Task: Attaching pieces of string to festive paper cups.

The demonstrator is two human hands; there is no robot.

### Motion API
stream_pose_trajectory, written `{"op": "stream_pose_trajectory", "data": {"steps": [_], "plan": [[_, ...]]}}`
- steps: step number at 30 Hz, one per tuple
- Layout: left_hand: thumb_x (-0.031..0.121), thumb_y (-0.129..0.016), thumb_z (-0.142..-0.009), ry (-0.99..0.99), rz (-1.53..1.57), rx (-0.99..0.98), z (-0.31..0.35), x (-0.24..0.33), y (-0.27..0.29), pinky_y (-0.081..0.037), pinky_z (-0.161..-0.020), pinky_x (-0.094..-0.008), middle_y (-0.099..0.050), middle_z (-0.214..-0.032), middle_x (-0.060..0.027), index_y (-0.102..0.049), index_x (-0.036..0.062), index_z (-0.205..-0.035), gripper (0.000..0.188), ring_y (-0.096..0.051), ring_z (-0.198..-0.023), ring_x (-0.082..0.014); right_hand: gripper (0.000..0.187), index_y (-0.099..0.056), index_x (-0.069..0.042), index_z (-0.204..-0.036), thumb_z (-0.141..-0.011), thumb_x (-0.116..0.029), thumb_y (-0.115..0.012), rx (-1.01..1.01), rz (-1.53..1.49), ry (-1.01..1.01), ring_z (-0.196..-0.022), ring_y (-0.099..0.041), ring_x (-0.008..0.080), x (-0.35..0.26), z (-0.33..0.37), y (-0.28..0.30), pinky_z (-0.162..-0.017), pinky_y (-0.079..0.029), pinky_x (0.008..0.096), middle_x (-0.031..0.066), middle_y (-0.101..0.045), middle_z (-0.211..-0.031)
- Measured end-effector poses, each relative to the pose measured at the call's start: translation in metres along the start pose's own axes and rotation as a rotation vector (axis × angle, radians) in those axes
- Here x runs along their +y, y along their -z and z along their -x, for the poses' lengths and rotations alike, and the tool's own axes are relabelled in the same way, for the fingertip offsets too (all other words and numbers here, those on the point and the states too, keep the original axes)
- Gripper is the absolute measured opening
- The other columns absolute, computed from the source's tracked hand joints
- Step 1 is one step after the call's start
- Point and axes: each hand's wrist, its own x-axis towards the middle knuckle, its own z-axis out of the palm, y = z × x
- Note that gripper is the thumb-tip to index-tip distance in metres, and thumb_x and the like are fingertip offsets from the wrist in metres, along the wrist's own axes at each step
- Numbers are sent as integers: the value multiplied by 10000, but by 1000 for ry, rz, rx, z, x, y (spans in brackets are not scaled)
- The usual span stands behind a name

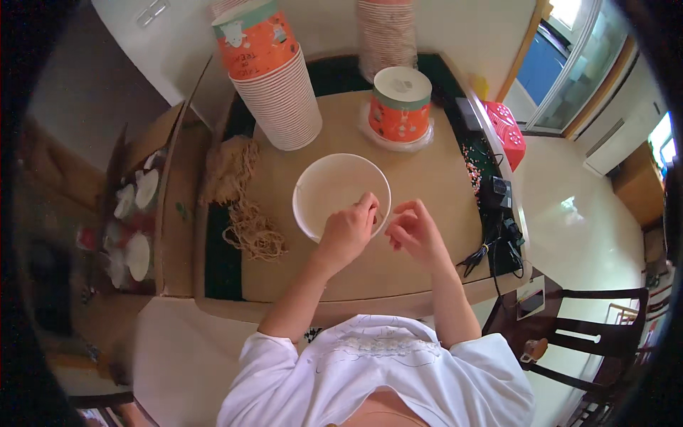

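A white paper bucket [320, 192] stands with its mouth up on the brown tabletop. My left hand [347, 229] reaches over its near right rim, fingers closed in a pinch; what they hold is too small to make out. Just outside that rim, my right hand [416, 233] has its fingers curled together, and anything between them is hidden. Left of the bucket lies a loose bundle of tan twine [252, 231], joined to a heap of the same colour [231, 167].
Behind stand a tall stack of paper buckets [281, 107], an upturned orange-and-green bucket [400, 114] on clear plastic and another wrapped stack [388, 35]. Black cables [498, 242] and small beads [472, 171] lie along the right edge. An opened carton [178, 213] is at left, a dark chair [597, 327] at right.
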Motion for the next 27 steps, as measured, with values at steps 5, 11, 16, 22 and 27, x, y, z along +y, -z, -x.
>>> {"op": "stream_pose_trajectory", "data": {"steps": [5,11,16,22,27], "plan": [[148,-453,-940,-1,98,30,-3,-4,3,-461,-579,-454,-612,-697,-128,-446,68,-953,81,-618,-665,-334,110,-547,-19,-998,-891,-41,-556,-15,101,188,-636,-603,138,-34,13,-13,-576,-501,264,72,-607,-775],[135,-468,-929,37,176,-9,-9,-8,5,-468,-590,-449,-616,-696,-123,-452,61,-958,82,-627,-686,-332,99,-623,-31,-874,-829,-118,-616,-37,787,382,-705,-605,322,-53,-26,0,-644,-493,362,150,-615,-835],[105,-565,-862,44,202,59,-9,-7,2,-470,-604,-446,-612,-727,-134,-464,54,-948,143,-620,-705,-333,136,-636,-26,-853,-805,-153,-642,-193,853,318,-719,-621,306,-48,-38,2,-647,-490,373,154,-628,-817],[123,-668,-781,-406,-134,400,22,10,11,-444,-689,-405,-556,-853,-65,-573,88,-878,141,-530,-788,-279,150,-622,2,-853,-806,-139,-640,-112,768,252,-671,-635,275,-41,-38,2,-620,-496,360,152,-646,-747],[131,-707,-743,-318,-237,459,67,-13,-32,-441,-697,-393,-527,-886,-47,-612,112,-921,203,-517,-794,-253,123,-623,37,-832,-833,-85,-624,-94,658,118,-549,-607,127,-46,-34,-13,-524,-483,258,87,-641,-669]]}}
